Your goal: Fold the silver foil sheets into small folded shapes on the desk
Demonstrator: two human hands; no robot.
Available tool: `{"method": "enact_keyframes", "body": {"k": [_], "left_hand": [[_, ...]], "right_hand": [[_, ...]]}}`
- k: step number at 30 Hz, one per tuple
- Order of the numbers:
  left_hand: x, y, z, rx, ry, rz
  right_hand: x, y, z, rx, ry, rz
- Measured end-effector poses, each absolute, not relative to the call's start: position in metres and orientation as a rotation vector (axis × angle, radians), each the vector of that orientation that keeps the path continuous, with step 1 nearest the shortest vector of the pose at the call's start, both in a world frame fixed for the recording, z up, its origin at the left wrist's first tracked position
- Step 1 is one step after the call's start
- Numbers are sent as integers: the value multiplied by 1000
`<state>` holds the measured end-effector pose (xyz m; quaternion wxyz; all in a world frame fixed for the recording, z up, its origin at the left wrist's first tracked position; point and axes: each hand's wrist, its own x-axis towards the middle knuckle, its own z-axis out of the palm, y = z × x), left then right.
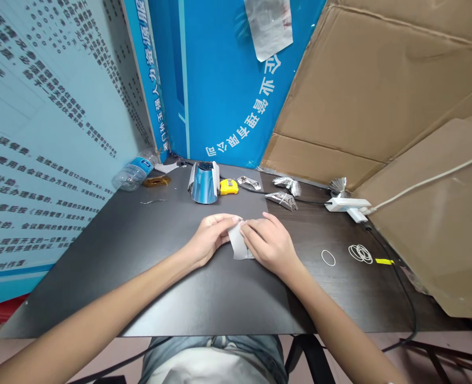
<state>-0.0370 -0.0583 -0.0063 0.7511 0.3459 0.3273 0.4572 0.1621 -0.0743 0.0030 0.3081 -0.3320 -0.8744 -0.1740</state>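
Observation:
Both hands meet at the middle of the dark table (140,266) over a small sheet of silver foil-like paper (238,245). My left hand (212,237) pinches the sheet's left edge, fingers curled. My right hand (270,240) presses and pinches its right side, covering part of it. The sheet lies partly flat on the table with its top edge folded up between my fingertips.
Behind the hands stand a roll of silver foil (204,184), a yellow tape measure (228,186) and three folded foil pieces (286,198). A plastic bottle (135,172) lies back left. At right are a white power strip (348,204), rubber bands (359,253) and a black cable (404,288).

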Motion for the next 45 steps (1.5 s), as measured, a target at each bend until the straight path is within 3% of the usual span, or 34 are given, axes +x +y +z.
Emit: {"method": "enact_keyframes", "body": {"k": [6, 13, 17, 45], "left_hand": [[-38, -59, -5, 782, 774, 993], [-37, -61, 3, 854, 886, 1012], [-36, -62, 4, 935, 901, 1030], [-36, -62, -1, 1084, 990, 1010]], "right_hand": [[161, -77, 1, -904, -2258, -191], [155, -78, 9, -1171, -1526, 1009], [154, -73, 13, -1202, -1295, 1316], [151, -71, 8, -1243, -1338, 1408]]}}
